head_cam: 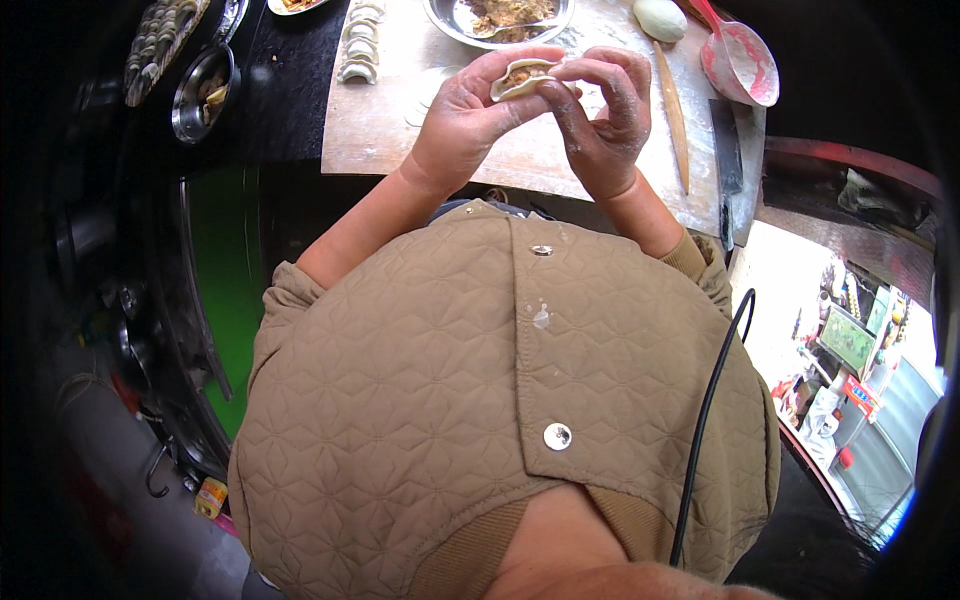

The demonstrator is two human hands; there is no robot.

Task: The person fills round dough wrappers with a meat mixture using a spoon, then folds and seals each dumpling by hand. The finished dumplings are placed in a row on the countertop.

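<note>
Between both hands, above a floured wooden board (375, 142), is a dumpling (523, 76) with its wrapper partly folded and the filling showing. My left hand (466, 105) cradles it from the left. The thumb and fingers of my right hand (611, 105) pinch the wrapper's right end; flour coats them. Round dumpling wrappers (429, 94) lie on the board just left of my left hand, partly hidden by it. Beyond the hands stands a metal bowl (442, 22) of minced filling (517, 11) with a utensil in it. A column of folded dumplings (361, 51) lines the board's left side.
Right of my hands lie a wooden rolling pin (673, 120), a dough ball (660, 19) and a cleaver (726, 146) near the board's edge. A red-and-white scoop (739, 67) holds flour. At left are a metal bowl (202, 97) and a tray of dumplings (161, 41).
</note>
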